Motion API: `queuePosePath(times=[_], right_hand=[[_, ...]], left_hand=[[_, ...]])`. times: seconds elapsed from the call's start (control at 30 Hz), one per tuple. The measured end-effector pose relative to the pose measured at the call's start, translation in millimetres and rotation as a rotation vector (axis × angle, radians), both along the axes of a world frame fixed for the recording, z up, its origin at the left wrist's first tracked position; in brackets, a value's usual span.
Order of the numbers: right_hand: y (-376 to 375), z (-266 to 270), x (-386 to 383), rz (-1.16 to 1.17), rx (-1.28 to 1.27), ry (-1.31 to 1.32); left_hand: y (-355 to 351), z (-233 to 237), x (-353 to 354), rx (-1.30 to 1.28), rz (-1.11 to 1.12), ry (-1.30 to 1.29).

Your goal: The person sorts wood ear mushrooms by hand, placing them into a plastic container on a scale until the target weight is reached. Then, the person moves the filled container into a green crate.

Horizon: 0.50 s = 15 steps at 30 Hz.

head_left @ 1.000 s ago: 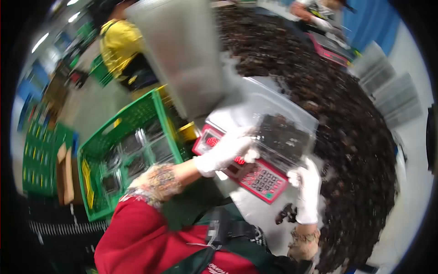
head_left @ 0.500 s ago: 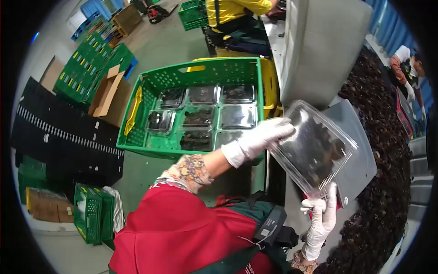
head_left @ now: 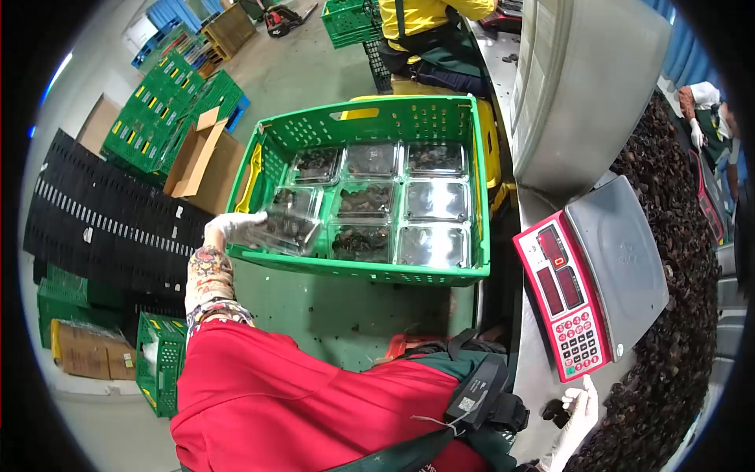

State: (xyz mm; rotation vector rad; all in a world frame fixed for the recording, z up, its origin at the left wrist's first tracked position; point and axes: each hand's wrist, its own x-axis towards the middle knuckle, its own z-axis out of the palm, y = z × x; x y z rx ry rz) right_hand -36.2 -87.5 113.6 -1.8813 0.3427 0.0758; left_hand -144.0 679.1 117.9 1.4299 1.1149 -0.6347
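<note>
My left hand (head_left: 234, 228), in a white glove, grips the left end of a clear plastic box (head_left: 285, 230) with dark pieces inside. It holds this box slightly tilted at the near left corner of a green crate (head_left: 370, 272). Several similar lidded boxes (head_left: 366, 201) sit in rows within the crate. My right hand (head_left: 580, 413), also gloved, is empty with its fingers partly stretched, just below the red-framed digital scale (head_left: 562, 295). A small dark clump (head_left: 555, 412) lies beside its fingers. The scale's grey pan (head_left: 617, 244) is bare.
Loose dark pieces (head_left: 668, 228) are heaped along the right side. A large grey bin (head_left: 586, 94) stands beyond the scale. A person in yellow (head_left: 429, 23) sits at the top, and another person (head_left: 704, 118) works at far right. Stacked green crates (head_left: 157, 110) and a cardboard box (head_left: 204, 161) are at left.
The clear box moved from above the scale, where both hands held it, left to the crate's near corner in my left hand. My right hand let go and dropped lower; the scale is uncovered.
</note>
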Motion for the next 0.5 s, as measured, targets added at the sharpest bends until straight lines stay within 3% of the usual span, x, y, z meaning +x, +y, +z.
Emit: queuePosePath(times=[0.07, 0.1, 0.2, 0.3, 0.4, 0.43, 0.47, 0.5], right_hand=[[-1, 0, 1, -0.009, -0.015, 0.000], [3, 5, 3, -0.025, 0.014, 0.021], [3, 2, 7, 0.006, -0.037, 0.024], [7, 5, 7, 0.047, -0.073, 0.041], [8, 9, 2, 0.073, -0.166, 0.070], [11, 8, 0, 0.040, -0.137, 0.077], [14, 9, -1, 0.013, -0.109, 0.086], [17, 9, -1, -0.015, -0.080, 0.090]], left_hand=[[6, -21, 16, 0.461, -0.302, 0.520], [-41, 20, 44, 0.566, -0.511, 0.490], [-29, -52, 60, 0.802, -0.480, 0.266], [-91, -23, 98, 0.521, -0.484, 0.481], [-67, -66, 74, 0.276, -0.614, 0.481], [-88, -49, 77, 0.309, -0.710, 0.492], [-89, -63, 77, 0.459, -0.935, 0.566], [-77, -90, 71, 0.515, -0.949, 0.566]])
